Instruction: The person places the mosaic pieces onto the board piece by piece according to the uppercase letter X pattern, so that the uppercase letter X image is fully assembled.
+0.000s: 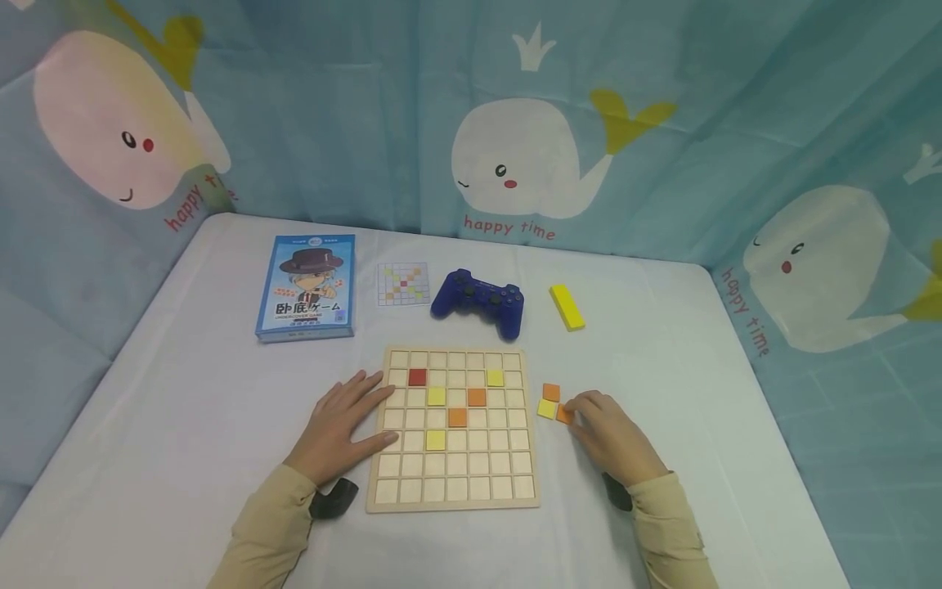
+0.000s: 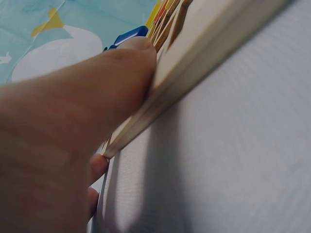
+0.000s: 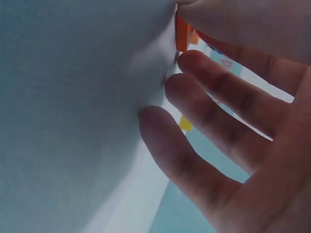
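Note:
A wooden grid board (image 1: 451,504) lies on the white table, holding a red tile (image 1: 417,377), two orange tiles and three yellow tiles. My left hand (image 1: 342,427) rests along its left edge, fingers spread and thumb on the rim; the left wrist view shows the thumb (image 2: 129,68) lying over the board's side. To the right of the board, my right hand (image 1: 612,433) pinches an orange tile (image 3: 181,34) at the tabletop between thumb and fingertips. Beside those fingers lie another orange tile (image 1: 551,392) and a yellow tile (image 1: 547,409).
Behind the board are a blue game box (image 1: 309,286), a card with a coloured grid pattern (image 1: 402,284), a blue game controller (image 1: 478,302) and a yellow block (image 1: 567,307). A whale-print curtain (image 1: 353,123) encloses the table's back and sides.

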{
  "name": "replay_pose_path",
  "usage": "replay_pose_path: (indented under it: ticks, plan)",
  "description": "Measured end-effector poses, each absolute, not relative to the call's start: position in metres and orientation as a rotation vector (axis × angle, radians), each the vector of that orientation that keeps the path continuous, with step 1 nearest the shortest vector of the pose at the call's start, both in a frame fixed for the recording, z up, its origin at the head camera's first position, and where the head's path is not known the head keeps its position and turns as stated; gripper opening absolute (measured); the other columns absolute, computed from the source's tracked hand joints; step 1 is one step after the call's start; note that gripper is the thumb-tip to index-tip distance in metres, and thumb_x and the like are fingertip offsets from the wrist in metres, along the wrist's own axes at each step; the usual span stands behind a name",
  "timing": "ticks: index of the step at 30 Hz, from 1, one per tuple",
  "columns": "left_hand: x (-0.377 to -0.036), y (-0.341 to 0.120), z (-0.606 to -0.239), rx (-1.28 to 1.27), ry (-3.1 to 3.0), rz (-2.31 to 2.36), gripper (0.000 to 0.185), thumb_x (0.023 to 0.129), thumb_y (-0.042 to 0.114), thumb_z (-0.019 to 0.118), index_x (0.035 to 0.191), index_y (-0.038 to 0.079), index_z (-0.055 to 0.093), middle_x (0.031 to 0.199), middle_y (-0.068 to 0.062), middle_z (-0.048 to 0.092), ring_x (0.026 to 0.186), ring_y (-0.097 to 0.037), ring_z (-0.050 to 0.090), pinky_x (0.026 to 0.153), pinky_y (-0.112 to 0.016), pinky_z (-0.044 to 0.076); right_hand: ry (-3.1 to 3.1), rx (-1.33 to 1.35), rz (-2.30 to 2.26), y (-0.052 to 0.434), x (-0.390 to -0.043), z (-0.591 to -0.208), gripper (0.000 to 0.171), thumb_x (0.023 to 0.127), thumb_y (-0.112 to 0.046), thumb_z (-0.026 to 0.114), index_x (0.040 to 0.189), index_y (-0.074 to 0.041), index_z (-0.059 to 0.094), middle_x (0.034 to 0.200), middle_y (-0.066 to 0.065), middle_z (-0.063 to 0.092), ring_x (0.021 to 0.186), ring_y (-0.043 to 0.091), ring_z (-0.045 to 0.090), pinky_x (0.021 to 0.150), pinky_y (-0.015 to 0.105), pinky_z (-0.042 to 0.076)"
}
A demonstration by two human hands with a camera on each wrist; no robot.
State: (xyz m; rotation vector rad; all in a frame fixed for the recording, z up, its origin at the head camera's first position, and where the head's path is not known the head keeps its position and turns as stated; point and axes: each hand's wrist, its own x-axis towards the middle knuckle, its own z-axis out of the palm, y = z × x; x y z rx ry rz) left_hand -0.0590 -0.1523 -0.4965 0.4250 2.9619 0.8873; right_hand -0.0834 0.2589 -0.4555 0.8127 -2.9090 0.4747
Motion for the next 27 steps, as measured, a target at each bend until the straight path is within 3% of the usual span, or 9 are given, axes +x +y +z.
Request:
replay_pose_path:
  ticks: [8,20,27]
  plan:
    - [-0.06,-0.152,-0.496,0.409,2.951,0.874,0.07,0.082,0.053,0.067,0.14,0.02,0.049,0.152,-0.006,0.037,0.145,-0.03,0.022,0.118,-0.051,0.013,-2.839,0.846,0.529,0.258,-0.086,-0.461,0.026,0.074,0.003,0.078,0.092,-0.01,0.065,0.097,0.001,0.065,0.094,0.018,0.061,0.083,0.032,0.055]
    - [-0.06,-0.152,-0.496,0.416,2.951,0.886,0.07,0.082,0.053,0.068,0.141,0.02,0.049,0.152,-0.006,0.037,0.145,-0.03,0.022,0.118,-0.051,0.013,-2.854,0.858,0.584,0.253,-0.083,-0.452,0.029,0.075,0.002,0.078,0.094,-0.013,0.062,0.099,-0.004,0.064,0.097,0.012,0.061,0.084,0.03,0.054]
    - [-0.06,-0.152,-0.495,0.412,2.944,0.892,0.07,0.082,0.053,0.068,0.141,0.02,0.049,0.153,-0.005,0.037,0.145,-0.03,0.022,0.118,-0.051,0.013,-2.725,1.112,0.589,0.221,-0.083,-0.448,0.025,0.076,-0.003,0.078,0.092,-0.014,0.062,0.095,-0.005,0.061,0.092,0.008,0.059,0.08,0.023,0.053]
